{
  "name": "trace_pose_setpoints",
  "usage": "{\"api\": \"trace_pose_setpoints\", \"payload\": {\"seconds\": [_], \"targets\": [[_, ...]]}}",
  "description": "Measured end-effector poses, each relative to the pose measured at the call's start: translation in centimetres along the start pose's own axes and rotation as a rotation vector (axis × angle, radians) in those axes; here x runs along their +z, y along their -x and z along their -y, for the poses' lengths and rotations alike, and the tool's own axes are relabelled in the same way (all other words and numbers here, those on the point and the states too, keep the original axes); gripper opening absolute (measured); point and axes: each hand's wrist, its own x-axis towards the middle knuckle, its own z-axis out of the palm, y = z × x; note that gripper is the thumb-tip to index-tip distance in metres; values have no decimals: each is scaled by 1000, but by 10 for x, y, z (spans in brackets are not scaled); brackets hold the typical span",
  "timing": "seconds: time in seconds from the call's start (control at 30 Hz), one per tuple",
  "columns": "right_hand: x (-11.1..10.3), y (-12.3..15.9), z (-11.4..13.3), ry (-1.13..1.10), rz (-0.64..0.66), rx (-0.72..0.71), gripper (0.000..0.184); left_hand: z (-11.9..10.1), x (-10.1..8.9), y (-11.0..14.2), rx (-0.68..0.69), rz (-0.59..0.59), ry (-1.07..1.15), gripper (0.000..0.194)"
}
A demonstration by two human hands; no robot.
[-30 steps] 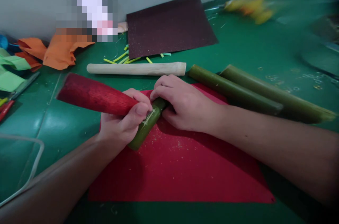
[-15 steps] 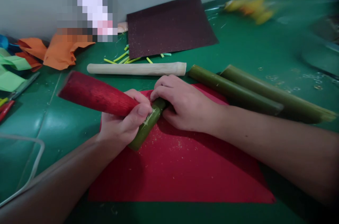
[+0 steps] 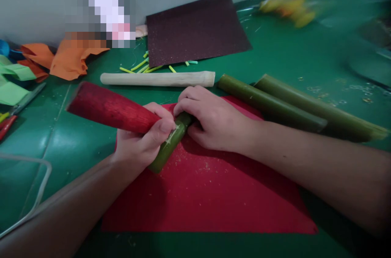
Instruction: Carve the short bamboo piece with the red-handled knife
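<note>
Green bamboo tube (image 3: 167, 153), smooth-skinned, its far end clasped by the right hand (image 3: 212, 117).
Left hand (image 3: 143, 138) grips a tapered, streaked red piece (image 3: 111, 109) over a red sheet (image 3: 210, 201).

Left hand (image 3: 136, 142) bare, thumb (image 3: 157, 132) rounded at tip. Left forearm (image 3: 82, 191) bare, tapering in outline. Right hand (image 3: 214, 119) bare, knuckles softly rounded. Right forearm (image 3: 314, 164) bare, broader farther from right wrist (image 3: 252, 136); single tiny spot (image 3: 284, 156) on skin, elbow side of right wrist.
</note>
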Motion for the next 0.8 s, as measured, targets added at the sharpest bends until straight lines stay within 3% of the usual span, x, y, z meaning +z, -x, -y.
{"api": "trace_pose_setpoints", "payload": {"seconds": [0.2,0.37,0.53,0.8], "targets": [[0,0,1,1,10,2,31,-3,0,0,39,31,1,48],[-1,1,1,-1,9,0,31,-4,0,0,17,-6,-33,41],[-1,0,1,3,15,-5,31,-2,1,1,14,36,8,52],[0,0,2,95,-55,23,27,-8,-5,-10,-133,-275,-106,52]]}}
